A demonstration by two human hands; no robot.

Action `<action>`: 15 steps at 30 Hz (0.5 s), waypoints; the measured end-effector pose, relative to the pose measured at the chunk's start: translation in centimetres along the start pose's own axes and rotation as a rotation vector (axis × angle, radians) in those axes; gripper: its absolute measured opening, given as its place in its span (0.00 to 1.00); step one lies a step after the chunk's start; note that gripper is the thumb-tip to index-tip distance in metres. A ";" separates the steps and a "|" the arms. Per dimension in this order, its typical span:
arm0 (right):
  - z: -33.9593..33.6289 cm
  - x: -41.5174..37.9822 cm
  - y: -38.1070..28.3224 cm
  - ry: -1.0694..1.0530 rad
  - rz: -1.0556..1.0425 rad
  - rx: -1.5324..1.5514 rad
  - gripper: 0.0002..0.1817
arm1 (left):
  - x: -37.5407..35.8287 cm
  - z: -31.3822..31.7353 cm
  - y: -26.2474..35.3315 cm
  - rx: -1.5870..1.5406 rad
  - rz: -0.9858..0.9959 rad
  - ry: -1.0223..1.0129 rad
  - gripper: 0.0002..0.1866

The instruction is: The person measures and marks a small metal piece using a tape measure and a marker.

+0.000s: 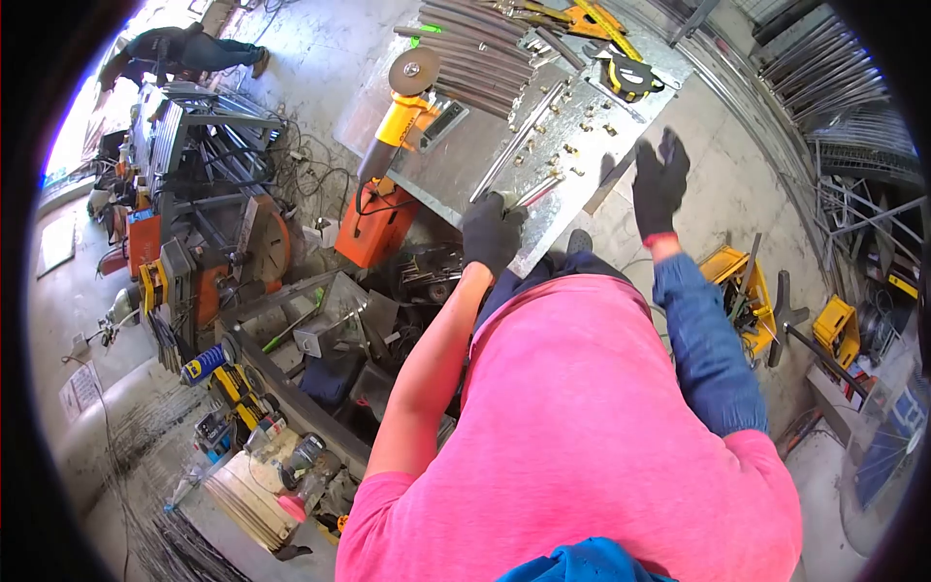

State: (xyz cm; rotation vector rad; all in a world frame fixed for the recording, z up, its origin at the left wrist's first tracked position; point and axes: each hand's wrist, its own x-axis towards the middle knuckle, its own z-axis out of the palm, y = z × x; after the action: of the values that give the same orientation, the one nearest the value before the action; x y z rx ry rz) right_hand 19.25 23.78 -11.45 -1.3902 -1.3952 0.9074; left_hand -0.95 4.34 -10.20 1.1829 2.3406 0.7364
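My left hand (493, 231), in a black glove, rests at the near edge of the metal-topped table (456, 179). Its fingers are curled by the ends of thin metal rods (524, 138) and a short rod (539, 191); what they grip is too small to tell. Held out past the table's right edge, my right hand (661, 179), also black-gloved, has its fingers apart and nothing in it. Several small brass-coloured pieces (569, 148) lie scattered on the tabletop. A yellow angle grinder (396, 126) stands at its left edge with the disc upward.
Curved dark tubes (465, 58) and a tape measure (628, 78) lie on the table's far part. An orange box (376, 225) stands below left. Yellow crates (742, 296) are on the right floor. A person (189, 48) bends at upper left.
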 end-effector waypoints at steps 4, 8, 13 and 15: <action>-3.5 -3.5 -2.3 -0.692 0.315 0.340 0.16 | -0.5 -1.9 4.5 -0.386 -0.325 -0.041 0.13; 0.4 -4.4 -5.5 -0.920 0.419 0.559 0.19 | -0.8 -2.9 10.4 -0.441 -0.147 0.181 0.15; 3.1 -1.9 -6.6 -1.034 0.614 0.908 0.19 | -1.2 -4.6 12.8 -0.458 -0.154 0.262 0.19; 2.6 -1.6 -7.8 -1.080 0.667 0.945 0.20 | -1.3 -4.5 12.4 -0.492 -0.146 0.293 0.19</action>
State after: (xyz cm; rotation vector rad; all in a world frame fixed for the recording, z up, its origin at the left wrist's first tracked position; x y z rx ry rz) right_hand 14.32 21.80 -5.00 -0.5388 -0.8462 2.5866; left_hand 4.67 8.24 1.11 0.7204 2.2389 1.4070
